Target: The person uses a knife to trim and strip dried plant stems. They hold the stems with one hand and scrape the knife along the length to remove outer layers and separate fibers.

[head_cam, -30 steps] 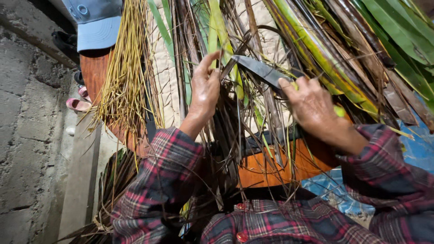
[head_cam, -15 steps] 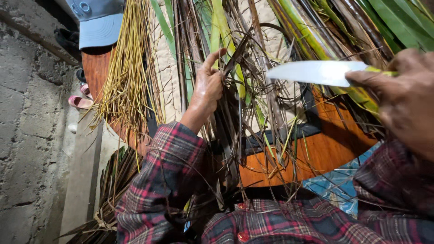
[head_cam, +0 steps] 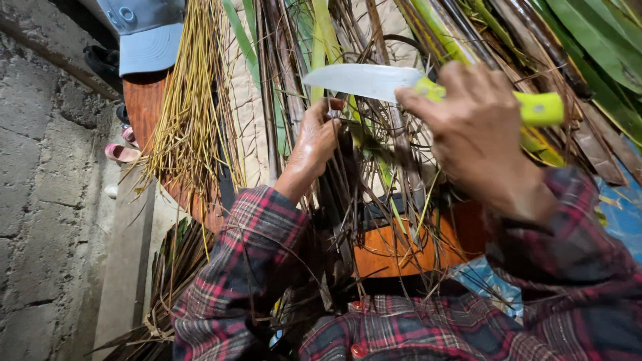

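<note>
Far left: rough concrete wall (head_cam: pixel 40 200), then a bundle of yellow stalks (head_cam: pixel 187 113) hanging below a grey cap (head_cam: pixel 147 33). At centre, left hand (head_cam: pixel 319 137) closed around dark leaf strips (head_cam: pixel 348 187), as half a second ago. Above it now, knife (head_cam: pixel 374 80) swung in from the right, blade flat over the strips. Right hand (head_cam: pixel 478 134) clenched on its yellow-green handle, apparently poised to cut.

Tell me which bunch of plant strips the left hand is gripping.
The left hand grips the dark brown strips hanging in the middle, not the loose yellow bundle further left beside the blue cap.
</note>
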